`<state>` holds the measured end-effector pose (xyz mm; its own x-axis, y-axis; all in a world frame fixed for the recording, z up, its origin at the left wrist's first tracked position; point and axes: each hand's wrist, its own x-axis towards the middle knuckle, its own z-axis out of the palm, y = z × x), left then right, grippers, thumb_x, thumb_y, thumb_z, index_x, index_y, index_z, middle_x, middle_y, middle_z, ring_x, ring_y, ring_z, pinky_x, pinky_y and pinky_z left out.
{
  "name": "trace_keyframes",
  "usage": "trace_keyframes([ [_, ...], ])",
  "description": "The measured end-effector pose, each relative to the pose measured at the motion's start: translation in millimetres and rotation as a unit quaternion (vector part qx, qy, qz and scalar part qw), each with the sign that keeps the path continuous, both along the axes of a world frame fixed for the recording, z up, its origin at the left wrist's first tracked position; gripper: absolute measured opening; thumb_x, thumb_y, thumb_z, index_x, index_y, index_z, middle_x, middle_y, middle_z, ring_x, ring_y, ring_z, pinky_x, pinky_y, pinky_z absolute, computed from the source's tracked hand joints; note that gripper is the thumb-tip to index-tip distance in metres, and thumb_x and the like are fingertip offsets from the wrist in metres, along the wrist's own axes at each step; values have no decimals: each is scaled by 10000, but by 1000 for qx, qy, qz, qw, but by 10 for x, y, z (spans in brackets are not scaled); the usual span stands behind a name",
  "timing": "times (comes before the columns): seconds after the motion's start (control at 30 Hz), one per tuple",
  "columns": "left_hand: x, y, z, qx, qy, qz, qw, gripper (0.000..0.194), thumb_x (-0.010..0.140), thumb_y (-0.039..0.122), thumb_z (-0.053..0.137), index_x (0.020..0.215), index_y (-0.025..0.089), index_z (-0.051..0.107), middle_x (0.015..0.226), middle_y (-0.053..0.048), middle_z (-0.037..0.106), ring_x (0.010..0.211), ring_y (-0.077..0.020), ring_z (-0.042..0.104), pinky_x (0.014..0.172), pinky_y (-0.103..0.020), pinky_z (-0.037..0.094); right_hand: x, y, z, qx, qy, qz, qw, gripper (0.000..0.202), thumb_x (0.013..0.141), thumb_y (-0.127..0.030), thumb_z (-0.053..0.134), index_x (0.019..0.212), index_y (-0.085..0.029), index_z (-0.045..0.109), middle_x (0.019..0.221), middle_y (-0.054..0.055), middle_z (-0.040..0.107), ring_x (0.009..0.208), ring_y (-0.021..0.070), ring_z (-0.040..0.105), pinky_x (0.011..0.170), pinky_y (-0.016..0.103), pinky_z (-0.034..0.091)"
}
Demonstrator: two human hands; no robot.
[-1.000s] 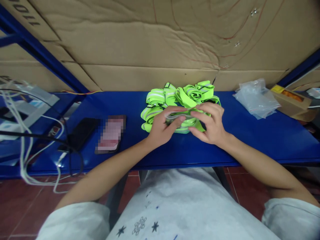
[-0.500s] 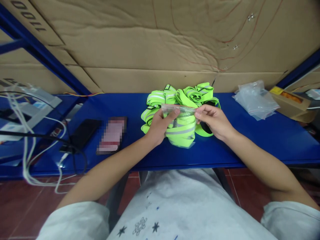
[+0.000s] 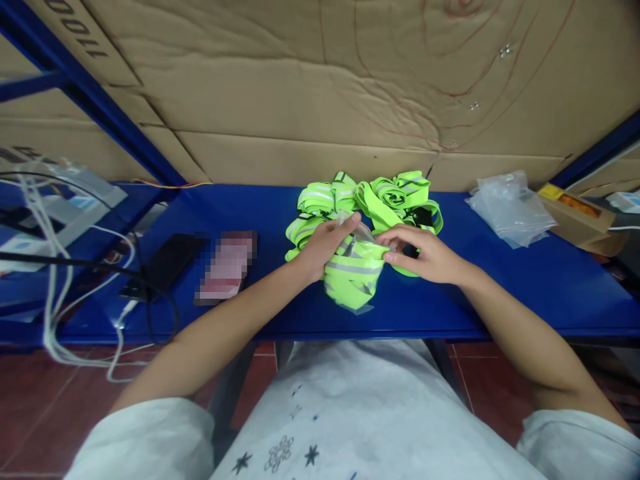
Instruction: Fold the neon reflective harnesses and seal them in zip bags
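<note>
A clear plastic bag (image 3: pixel 353 293) holds a folded neon-yellow reflective strap (image 3: pixel 350 270) with a silver stripe. My left hand (image 3: pixel 330 245) grips the bag's left side near its top, thumb lying over the plastic. On the right edge, the fingers of my right hand (image 3: pixel 417 252) pinch the bag between thumb and forefinger. The bag's upper part is creased and folded between my hands. Right behind it lies a pile of rolled neon-yellow reflective straps (image 3: pixel 390 190), some with black parts; my hands and the bag hide its front portion.
Several clear plastic bags (image 3: pixel 510 207) lie to the right, beside an open cardboard box (image 3: pixel 575 217). Left are a phone with a lit screen (image 3: pixel 227 267), a dark phone (image 3: pixel 167 267) and tangled white cables (image 3: pixel 55 293). A cardboard wall (image 3: pixel 300 100) stands behind the blue table (image 3: pixel 480 300).
The bag has come slightly left and nearer to me. Its top, stretched straight between both hands before, is now bunched. My right hand has moved lower on the bag's side.
</note>
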<state>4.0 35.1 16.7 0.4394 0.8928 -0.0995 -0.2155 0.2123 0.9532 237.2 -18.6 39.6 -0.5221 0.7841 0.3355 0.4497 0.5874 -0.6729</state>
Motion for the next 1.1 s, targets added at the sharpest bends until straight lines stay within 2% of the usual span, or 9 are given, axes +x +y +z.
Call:
trace_keyframes([
  [0.17, -9, 0, 16, 13, -12, -24, 1000, 618, 634, 723, 860, 842, 145, 796, 771, -60, 774, 650, -150, 693, 659, -242, 552, 95, 39, 71, -160, 24, 71, 984, 431, 954, -415, 705, 1303, -180, 611, 853, -6, 616, 748, 110, 573, 674, 228, 463],
  [0.23, -12, -19, 22, 25, -12, -52, 998, 622, 648, 725, 852, 854, 140, 801, 781, -64, 777, 645, -144, 688, 644, -233, 541, 110, 31, 100, -195, 37, 101, 975, 352, 926, -393, 740, 1173, -172, 620, 824, -22, 582, 737, 98, 546, 679, 220, 445],
  [0.33, -12, -51, 25, 36, -10, -76, 996, 627, 673, 719, 842, 905, 137, 807, 825, -76, 787, 686, -160, 708, 667, -238, 549, 114, 6, 124, -209, 61, 111, 970, 277, 893, -355, 769, 897, -168, 565, 792, -29, 550, 715, 82, 508, 670, 211, 414],
  [0.47, -16, -72, 35, 51, -6, -95, 994, 618, 702, 707, 831, 948, 141, 810, 868, -78, 791, 735, -161, 715, 705, -233, 555, 105, -21, 117, -207, 62, 130, 968, 258, 897, -294, 738, 809, -169, 529, 736, -46, 513, 661, 66, 465, 633, 200, 383],
  [0.63, -29, -41, 20, 52, 7, -91, 994, 626, 690, 728, 824, 905, 139, 809, 821, -70, 781, 694, -153, 697, 677, -231, 547, 125, -13, 143, -157, 17, 131, 979, 204, 915, -330, 722, 976, -146, 659, 882, 18, 681, 811, 114, 607, 761, 232, 474],
  [0.77, -1, -47, -3, 46, 8, -93, 995, 598, 721, 719, 808, 896, 147, 810, 818, -73, 785, 689, -163, 707, 674, -242, 554, 167, -20, 210, -130, -36, 144, 980, 146, 934, -291, 675, 877, -157, 679, 810, 9, 692, 741, 108, 609, 700, 223, 461],
  [0.93, 37, -97, 53, 26, 1, -42, 999, 629, 663, 735, 835, 885, 147, 805, 805, -72, 782, 669, -166, 700, 660, -254, 548, 156, -46, 206, -29, -13, 46, 998, 134, 921, -290, 671, 850, -194, 612, 728, -21, 627, 657, 104, 547, 639, 231, 421],
  [1.1, 25, -82, 77, 24, 5, -12, 1000, 608, 650, 714, 855, 851, 144, 793, 735, -53, 757, 611, -145, 666, 612, -241, 523, 187, 13, 145, 67, -47, -74, 994, 219, 863, -292, 716, 870, -229, 506, 760, -22, 584, 661, 125, 516, 642, 262, 397],
])
